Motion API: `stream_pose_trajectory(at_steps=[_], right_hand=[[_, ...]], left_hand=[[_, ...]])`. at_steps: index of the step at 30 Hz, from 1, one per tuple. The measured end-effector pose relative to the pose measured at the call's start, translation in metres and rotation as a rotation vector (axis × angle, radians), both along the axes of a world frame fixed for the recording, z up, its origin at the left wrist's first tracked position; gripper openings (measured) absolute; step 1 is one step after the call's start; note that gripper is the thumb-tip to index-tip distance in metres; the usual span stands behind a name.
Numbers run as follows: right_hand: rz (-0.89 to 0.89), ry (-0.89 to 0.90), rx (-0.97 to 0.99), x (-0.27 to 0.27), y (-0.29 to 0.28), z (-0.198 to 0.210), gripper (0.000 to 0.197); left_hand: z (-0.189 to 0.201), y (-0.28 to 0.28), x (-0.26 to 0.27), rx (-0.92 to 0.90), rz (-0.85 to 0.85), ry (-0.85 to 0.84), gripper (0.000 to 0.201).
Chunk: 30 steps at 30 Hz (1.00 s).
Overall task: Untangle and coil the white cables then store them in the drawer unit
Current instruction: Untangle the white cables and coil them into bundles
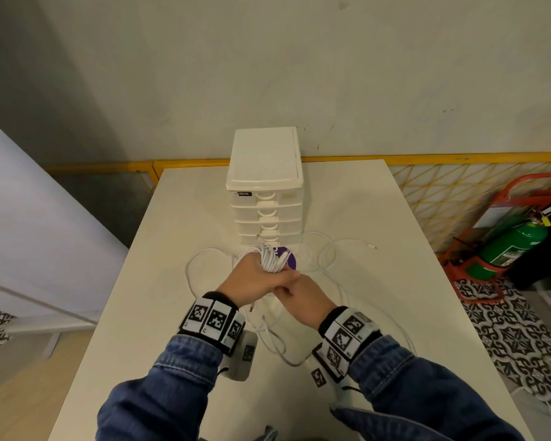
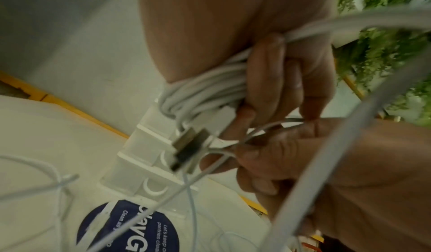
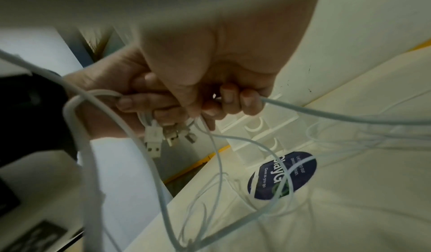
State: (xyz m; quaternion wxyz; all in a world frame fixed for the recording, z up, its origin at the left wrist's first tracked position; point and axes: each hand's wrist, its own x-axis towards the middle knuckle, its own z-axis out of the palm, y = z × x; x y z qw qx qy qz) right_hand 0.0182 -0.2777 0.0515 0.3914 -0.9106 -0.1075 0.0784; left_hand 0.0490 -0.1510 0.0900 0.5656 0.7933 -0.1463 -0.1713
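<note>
A coil of white cable is wound around the fingers of my left hand, which grips it just above the table in front of the white drawer unit. In the left wrist view the coil shows with USB plugs hanging below it. My right hand presses against the left one, fingers curled round a loose cable strand. More white cables lie in tangled loops on the table. All drawers look closed.
A round purple sticker is stuck on the table at the foot of the drawer unit. A yellow mesh fence runs behind the table. A green extinguisher stands on the floor to the right.
</note>
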Motion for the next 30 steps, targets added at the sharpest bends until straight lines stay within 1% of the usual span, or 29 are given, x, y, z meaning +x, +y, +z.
stream_pose_trajectory(at_steps=[2, 3, 4, 5, 7, 9, 10, 12, 13, 15, 17, 19, 20, 21, 22, 23, 24, 25, 26, 27, 28, 30], right_hand=[[-0.056, -0.023, -0.007, -0.001, -0.004, 0.000, 0.024], [-0.080, -0.040, 0.002, -0.001, -0.008, 0.002, 0.025], [-0.109, -0.046, 0.002, 0.000, -0.013, 0.006, 0.025], [-0.158, -0.043, -0.005, 0.001, -0.023, 0.010, 0.024], [-0.335, -0.055, -0.035, 0.003, -0.052, 0.016, 0.023], [-0.549, -0.076, -0.070, 0.000, -0.089, 0.016, 0.023], [-0.629, -0.072, -0.101, -0.003, -0.106, 0.012, 0.025], [-0.731, -0.029, -0.180, -0.008, -0.131, -0.003, 0.028], [-0.756, 0.010, -0.224, -0.010, -0.138, -0.011, 0.029], [-0.781, 0.114, -0.293, -0.014, -0.144, -0.028, 0.031], [-0.751, 0.239, -0.384, -0.015, -0.144, -0.041, 0.031], [-0.686, 0.329, -0.469, -0.013, -0.139, -0.046, 0.027], [-0.655, 0.303, -0.467, -0.011, -0.134, -0.046, 0.026], [-0.615, 0.230, -0.416, -0.008, -0.127, -0.046, 0.031], [-0.549, 0.120, -0.331, -0.004, -0.117, -0.042, 0.039], [-0.458, 0.004, -0.238, -0.001, -0.105, -0.035, 0.046], [-0.356, -0.072, -0.146, 0.002, -0.091, -0.026, 0.050], [-0.255, -0.087, -0.070, 0.004, -0.077, -0.018, 0.048], [-0.175, -0.045, -0.050, 0.005, -0.064, -0.012, 0.040], [-0.114, 0.040, -0.087, 0.006, -0.054, -0.011, 0.034], [-0.063, 0.150, -0.172, 0.006, -0.048, -0.012, 0.034], [0.037, 0.324, -0.338, 0.003, -0.044, -0.018, 0.043]], left_hand=[[-0.005, 0.000, 0.003, 0.095, 0.062, -0.088, 0.038], [-0.010, 0.002, 0.006, 0.158, 0.133, -0.121, 0.047], [-0.014, 0.006, 0.009, 0.226, 0.213, -0.141, 0.051], [-0.019, 0.014, 0.015, 0.292, 0.311, -0.155, 0.051], [-0.023, 0.042, 0.027, 0.380, 0.576, -0.122, 0.045], [-0.020, 0.077, 0.038, 0.374, 0.814, -0.093, 0.039], [-0.017, 0.090, 0.039, 0.348, 0.893, -0.086, 0.036], [-0.013, 0.099, 0.039, 0.338, 0.967, -0.104, 0.032], [-0.013, 0.098, 0.038, 0.358, 0.968, -0.115, 0.031], [-0.013, 0.090, 0.034, 0.338, 0.950, -0.118, 0.032], [-0.010, 0.081, 0.032, 0.243, 0.908, -0.070, 0.034], [-0.006, 0.068, 0.030, 0.140, 0.814, -0.029, 0.035], [-0.002, 0.058, 0.027, 0.099, 0.756, -0.031, 0.037], [0.000, 0.048, 0.024, 0.067, 0.696, -0.048, 0.040], [0.003, 0.037, 0.020, 0.044, 0.636, -0.072, 0.045], [0.004, 0.028, 0.018, 0.032, 0.582, -0.092, 0.050], [0.005, 0.020, 0.015, 0.026, 0.534, -0.102, 0.054], [0.005, 0.014, 0.013, 0.021, 0.492, -0.101, 0.057], [0.006, 0.010, 0.011, 0.012, 0.458, -0.098, 0.058], [0.007, 0.008, 0.010, 0.004, 0.437, -0.090, 0.059], [0.009, 0.007, 0.008, -0.006, 0.428, -0.081, 0.059], [0.010, 0.010, 0.008, -0.031, 0.421, -0.060, 0.057]])
